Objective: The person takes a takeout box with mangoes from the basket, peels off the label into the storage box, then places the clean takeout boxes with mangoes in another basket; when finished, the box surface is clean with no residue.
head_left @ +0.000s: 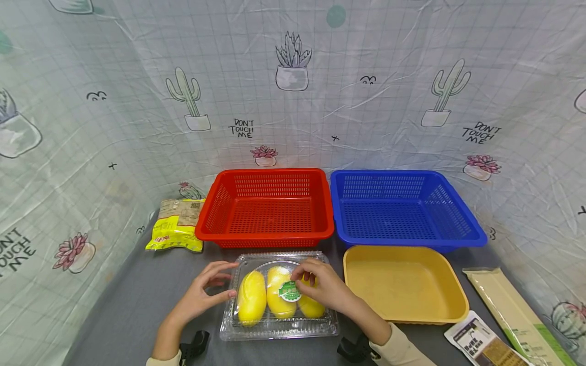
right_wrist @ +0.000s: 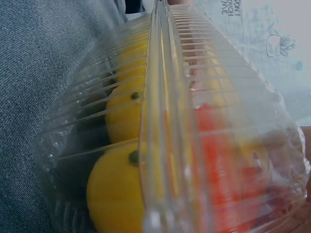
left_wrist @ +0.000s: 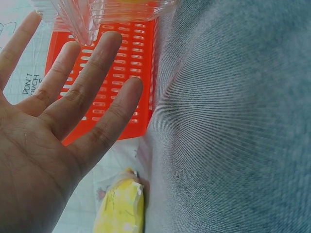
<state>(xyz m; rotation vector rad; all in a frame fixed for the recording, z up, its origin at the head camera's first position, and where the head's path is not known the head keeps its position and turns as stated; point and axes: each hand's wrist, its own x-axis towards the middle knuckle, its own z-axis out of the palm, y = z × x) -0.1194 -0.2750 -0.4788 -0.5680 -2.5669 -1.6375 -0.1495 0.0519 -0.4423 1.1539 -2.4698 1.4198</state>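
Note:
A clear plastic clamshell box (head_left: 279,333) lies on the grey cloth, its lid down over yellow mangoes (head_left: 252,300). Three mangoes show in the head view; green stem ends mark the mangoes (right_wrist: 119,184) in the right wrist view. On the lid is a round green-and-white label (head_left: 289,291). My right hand (head_left: 325,287) has its thumb and index finger bent together at the label's upper right edge; whether they pinch it is hidden. With fingers spread and nearly straight, my left hand (head_left: 199,295) is at the box's left side, holding nothing.
Behind the box stand a red basket (head_left: 265,237) and a blue basket (head_left: 412,242). A yellow tray (head_left: 403,290) is on the right, beside a long cream packet (head_left: 508,305) and a white-brown pouch (head_left: 480,340). A yellow bag (head_left: 176,226) lies left of the red basket.

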